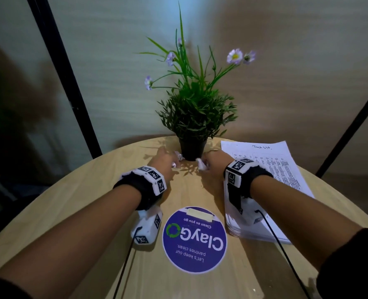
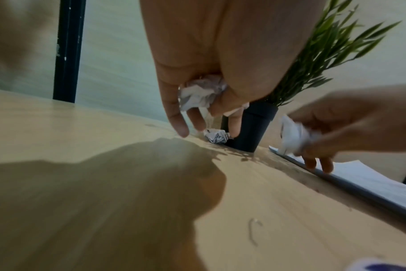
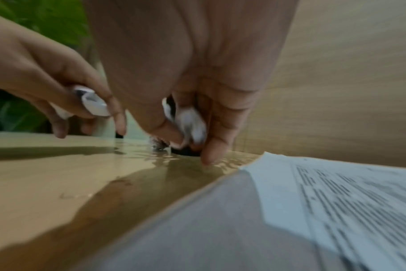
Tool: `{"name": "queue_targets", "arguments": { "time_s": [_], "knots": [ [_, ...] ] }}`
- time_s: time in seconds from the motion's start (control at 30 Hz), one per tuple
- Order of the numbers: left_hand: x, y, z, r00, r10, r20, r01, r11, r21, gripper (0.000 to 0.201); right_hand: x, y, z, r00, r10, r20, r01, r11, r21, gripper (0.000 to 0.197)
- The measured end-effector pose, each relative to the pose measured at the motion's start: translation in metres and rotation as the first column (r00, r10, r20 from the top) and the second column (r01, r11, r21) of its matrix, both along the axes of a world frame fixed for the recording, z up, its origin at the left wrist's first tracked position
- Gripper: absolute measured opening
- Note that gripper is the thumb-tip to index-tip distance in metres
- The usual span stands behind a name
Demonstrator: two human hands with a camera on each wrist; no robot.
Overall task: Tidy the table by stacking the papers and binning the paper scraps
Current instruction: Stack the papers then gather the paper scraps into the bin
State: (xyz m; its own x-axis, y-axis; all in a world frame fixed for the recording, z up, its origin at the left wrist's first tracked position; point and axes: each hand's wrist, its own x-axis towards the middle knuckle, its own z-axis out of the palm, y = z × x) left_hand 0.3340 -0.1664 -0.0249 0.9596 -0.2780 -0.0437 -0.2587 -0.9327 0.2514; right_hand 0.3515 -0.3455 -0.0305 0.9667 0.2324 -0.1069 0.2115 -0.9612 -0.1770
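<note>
Round light-wood table [image 1: 75,203], seen from the head camera. Left hand [image 1: 162,162], just left of the black plastic pot [image 1: 192,150] of the green artificial plant [image 1: 197,108], curls thumb and fingers round a crumpled white paper scrap [image 2: 201,95]. A second crumpled printed scrap [image 2: 217,137] lies on the table beneath the fingertips, touching the pot's base. Right hand [image 1: 216,164], just right of the pot, pinches another crumpled white scrap [image 1: 201,164] (blurred in the right wrist view). Stack of printed white papers [image 1: 286,169] lies at the right; a round purple sticker [image 1: 194,239] sits near centre.
</note>
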Motion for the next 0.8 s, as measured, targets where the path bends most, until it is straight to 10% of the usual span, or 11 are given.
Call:
{"name": "queue_targets", "arguments": {
  "time_s": [0.8],
  "knots": [
    [-0.065,0.095,-0.015,0.977,0.007,-0.215,0.001,0.999,0.037,0.029,0.004,0.094,-0.003,0.993,0.026,-0.112,-0.032,0.998,-0.053,0.050]
  ]
}}
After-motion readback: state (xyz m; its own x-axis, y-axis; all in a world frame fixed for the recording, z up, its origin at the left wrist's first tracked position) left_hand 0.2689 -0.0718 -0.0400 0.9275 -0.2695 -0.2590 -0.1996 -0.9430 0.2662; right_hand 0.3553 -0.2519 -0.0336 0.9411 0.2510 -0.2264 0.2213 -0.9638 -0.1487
